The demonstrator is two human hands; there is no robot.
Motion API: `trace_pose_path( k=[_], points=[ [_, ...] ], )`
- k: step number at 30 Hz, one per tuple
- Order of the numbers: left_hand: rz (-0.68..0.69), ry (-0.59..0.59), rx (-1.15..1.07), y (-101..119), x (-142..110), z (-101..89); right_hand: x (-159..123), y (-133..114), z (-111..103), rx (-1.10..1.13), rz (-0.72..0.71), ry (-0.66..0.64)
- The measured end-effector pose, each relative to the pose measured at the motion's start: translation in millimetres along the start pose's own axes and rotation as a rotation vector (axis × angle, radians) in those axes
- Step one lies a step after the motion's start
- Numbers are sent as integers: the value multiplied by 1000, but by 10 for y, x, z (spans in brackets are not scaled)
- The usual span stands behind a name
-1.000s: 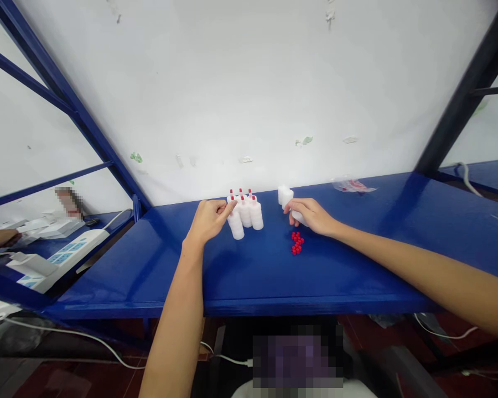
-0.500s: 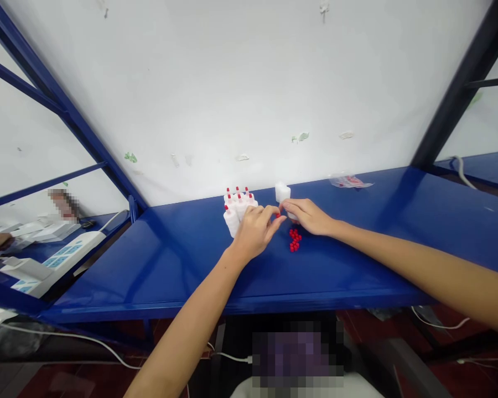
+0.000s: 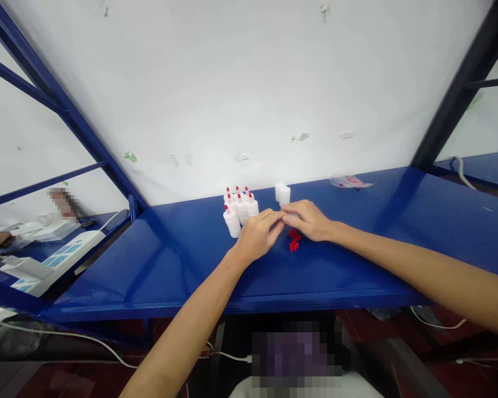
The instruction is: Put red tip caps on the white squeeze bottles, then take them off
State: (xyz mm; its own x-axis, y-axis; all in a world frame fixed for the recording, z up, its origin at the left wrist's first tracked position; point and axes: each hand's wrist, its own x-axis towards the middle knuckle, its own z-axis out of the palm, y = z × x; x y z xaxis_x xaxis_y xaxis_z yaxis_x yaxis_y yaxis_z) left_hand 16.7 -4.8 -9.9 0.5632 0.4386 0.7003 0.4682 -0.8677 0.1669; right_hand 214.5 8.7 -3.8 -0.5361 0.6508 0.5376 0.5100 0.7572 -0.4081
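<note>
My left hand (image 3: 256,236) and right hand (image 3: 309,221) met, both curled, any hold hidden, near red caps (image 3: 294,246) and white bottles (image 3: 233,223) on the counter (image 3: 157,271).

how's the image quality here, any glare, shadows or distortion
Head view: bright wall, dim floor below; head view: pale sheen and dark streaks on the glossy table; head view: left post and right post lean outward, probably wide-angle stretch; head view: red pieces too small to separate cleanly; head view: blocky pixelation at bottom centre.
</note>
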Motion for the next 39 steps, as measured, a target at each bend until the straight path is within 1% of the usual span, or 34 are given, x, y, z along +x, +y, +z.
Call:
trace_pose_path(
  k=[7,10,15,19,22,24,26,28,29,31,34,39],
  points=[
    [-10,-34,8,-15,-30,35,-2,-5,8,-36,8,-43],
    [-3,-51,50,-11,-36,45,-2,-38,0,-32,11,-62],
    [38,-72,166,16,-35,45,-5,-66,-3,-14,-23,-86],
    [50,-100,253,54,-10,-17,-2,-43,-6,24,-56,-68],
    [-25,-107,312,72,21,-105,7,6,-29,52,-43,-55],
    [-91,-144,369,69,38,-155,16,53,-46,66,12,-21],
    [-134,-233,417,55,46,-177,27,105,-56,65,76,33],
    [-166,-338,439,34,43,-171,37,152,-55,58,126,83],
    [-178,-371,442,23,38,-161,42,171,-51,58,148,104],
    [-188,-377,441,2,26,-138,47,193,-37,76,197,128],
    [-134,-332,406,-23,14,-123,47,192,-18,128,242,127],
    [79,-316,323,22,24,-119,40,157,-9,164,225,106]
  ],
)
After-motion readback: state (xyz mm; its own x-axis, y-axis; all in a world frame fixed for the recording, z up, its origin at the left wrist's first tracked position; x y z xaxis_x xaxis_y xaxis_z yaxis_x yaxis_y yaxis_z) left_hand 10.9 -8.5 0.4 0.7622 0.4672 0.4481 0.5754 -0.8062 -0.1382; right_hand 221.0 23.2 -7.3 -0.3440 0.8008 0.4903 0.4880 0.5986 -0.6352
